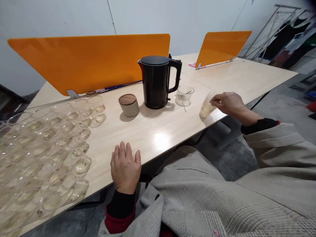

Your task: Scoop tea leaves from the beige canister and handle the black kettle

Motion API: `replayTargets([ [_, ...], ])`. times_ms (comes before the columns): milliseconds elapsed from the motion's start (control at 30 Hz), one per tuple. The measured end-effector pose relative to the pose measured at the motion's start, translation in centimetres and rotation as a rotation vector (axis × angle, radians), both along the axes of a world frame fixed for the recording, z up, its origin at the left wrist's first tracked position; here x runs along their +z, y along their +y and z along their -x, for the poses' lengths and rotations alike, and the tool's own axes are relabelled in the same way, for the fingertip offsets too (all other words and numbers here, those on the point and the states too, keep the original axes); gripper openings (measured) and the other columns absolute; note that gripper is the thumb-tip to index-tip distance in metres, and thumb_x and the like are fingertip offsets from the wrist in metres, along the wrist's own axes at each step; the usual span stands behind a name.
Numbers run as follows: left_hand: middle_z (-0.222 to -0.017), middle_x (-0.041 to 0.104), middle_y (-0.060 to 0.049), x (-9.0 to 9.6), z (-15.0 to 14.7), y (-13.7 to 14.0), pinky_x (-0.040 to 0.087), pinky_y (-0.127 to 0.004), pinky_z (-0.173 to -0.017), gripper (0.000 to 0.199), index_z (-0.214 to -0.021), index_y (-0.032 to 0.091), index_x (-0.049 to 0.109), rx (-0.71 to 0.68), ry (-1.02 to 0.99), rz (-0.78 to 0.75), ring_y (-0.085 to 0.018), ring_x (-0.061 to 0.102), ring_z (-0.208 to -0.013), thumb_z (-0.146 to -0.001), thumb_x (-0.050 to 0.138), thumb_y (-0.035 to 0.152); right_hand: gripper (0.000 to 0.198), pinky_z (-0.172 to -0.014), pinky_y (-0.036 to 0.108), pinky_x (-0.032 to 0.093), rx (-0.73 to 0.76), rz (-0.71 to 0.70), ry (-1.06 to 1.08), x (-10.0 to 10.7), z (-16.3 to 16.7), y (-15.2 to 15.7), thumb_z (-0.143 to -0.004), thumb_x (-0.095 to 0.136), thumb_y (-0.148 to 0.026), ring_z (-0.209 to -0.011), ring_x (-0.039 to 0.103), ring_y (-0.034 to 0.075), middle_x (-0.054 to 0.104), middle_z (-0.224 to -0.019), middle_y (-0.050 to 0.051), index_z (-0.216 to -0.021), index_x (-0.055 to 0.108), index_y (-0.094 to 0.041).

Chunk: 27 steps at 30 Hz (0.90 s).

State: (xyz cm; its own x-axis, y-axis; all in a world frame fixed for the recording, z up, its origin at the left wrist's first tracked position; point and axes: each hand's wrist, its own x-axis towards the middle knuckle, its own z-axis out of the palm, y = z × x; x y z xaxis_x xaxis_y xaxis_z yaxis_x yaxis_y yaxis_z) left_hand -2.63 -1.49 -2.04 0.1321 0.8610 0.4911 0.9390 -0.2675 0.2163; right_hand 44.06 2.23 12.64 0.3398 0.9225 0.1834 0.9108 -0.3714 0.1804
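Nearby, the worktop (158,131) lies bare between the hands. Many glasses (44,154), too crowded to count, fill it left of the left hand (125,169), which rests flat and open, holding nothing, at the near edge. One kettle (156,82) stands beyond. The right hand (229,102), arm outstretched, pinches one cup (206,107) at the near edge.
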Motion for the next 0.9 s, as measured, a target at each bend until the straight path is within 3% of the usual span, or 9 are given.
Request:
replayTargets([
  [200,-0.15,0.064,-0.029,0.2,0.0,-0.1,0.049,-0.065,-0.115,0.054,-0.14,0.006,0.067,-0.023,-0.008,-0.004,-0.046,0.055,-0.146,-0.107,0.044,0.042,0.026,-0.068,0.032,0.038,-0.079,-0.146,0.139,0.5,1.3,-0.6,-0.094,0.072,-0.033,-0.088,0.069,0.022,0.083,-0.107,0.013,-0.111,0.087,-0.022],
  [400,-0.15,0.063,-0.031,0.3,-0.1,-0.1,0.048,-0.063,-0.118,0.054,-0.137,0.002,0.069,-0.004,0.01,0.023,-0.047,0.055,-0.146,-0.106,0.046,0.041,0.027,-0.078,0.034,0.046,-0.032,-0.341,0.136,2.0,1.5,-1.5,-0.096,0.068,-0.03,-0.092,0.071,0.024,0.081,-0.106,0.015,-0.112,0.086,-0.019],
  [533,-0.151,0.064,-0.026,0.3,-0.3,-0.3,0.048,-0.061,-0.119,0.051,-0.138,0.007,0.069,0.02,0.007,0.029,-0.044,0.056,-0.146,-0.106,0.048,0.04,0.027,-0.094,0.039,0.051,0.208,-0.629,0.078,3.6,3.8,-3.0,-0.098,0.067,-0.036,-0.1,0.072,0.028,0.082,-0.098,0.015,-0.103,0.086,-0.017],
  [633,-0.152,0.065,-0.025,0.3,-0.4,-0.4,0.048,-0.06,-0.119,0.049,-0.138,0.008,0.069,0.037,0.013,0.026,-0.043,0.057,-0.146,-0.105,0.05,0.039,0.026,-0.095,0.04,0.053,0.476,-0.744,0.187,3.7,7.8,-3.0,-0.098,0.068,-0.041,-0.098,0.073,0.027,0.083,-0.097,0.011,-0.097,0.085,-0.021],
  [733,-0.153,0.063,-0.025,0.5,-0.6,-0.5,0.047,-0.06,-0.12,0.05,-0.14,0.007,0.068,0.047,0.033,0.052,-0.043,0.057,-0.146,-0.104,0.052,0.038,0.021,-0.087,0.037,0.056,0.725,-0.667,0.426,1.9,12.9,-1.3,-0.098,0.068,-0.038,-0.09,0.072,0.024,0.082,-0.093,0.006,-0.093,0.083,-0.024],
  [900,-0.155,0.061,-0.025,0.9,-0.7,-0.6,0.046,-0.058,-0.121,0.053,-0.142,0.004,0.066,0.059,0.055,0.113,-0.044,0.055,-0.148,-0.104,0.053,0.038,0.029,-0.075,0.036,0.053,0.97,-0.361,0.602,-2.8,20.5,3.3,-0.103,0.06,-0.037,-0.083,0.068,0.023,0.077,-0.088,0.008,-0.09,0.084,-0.025],
])
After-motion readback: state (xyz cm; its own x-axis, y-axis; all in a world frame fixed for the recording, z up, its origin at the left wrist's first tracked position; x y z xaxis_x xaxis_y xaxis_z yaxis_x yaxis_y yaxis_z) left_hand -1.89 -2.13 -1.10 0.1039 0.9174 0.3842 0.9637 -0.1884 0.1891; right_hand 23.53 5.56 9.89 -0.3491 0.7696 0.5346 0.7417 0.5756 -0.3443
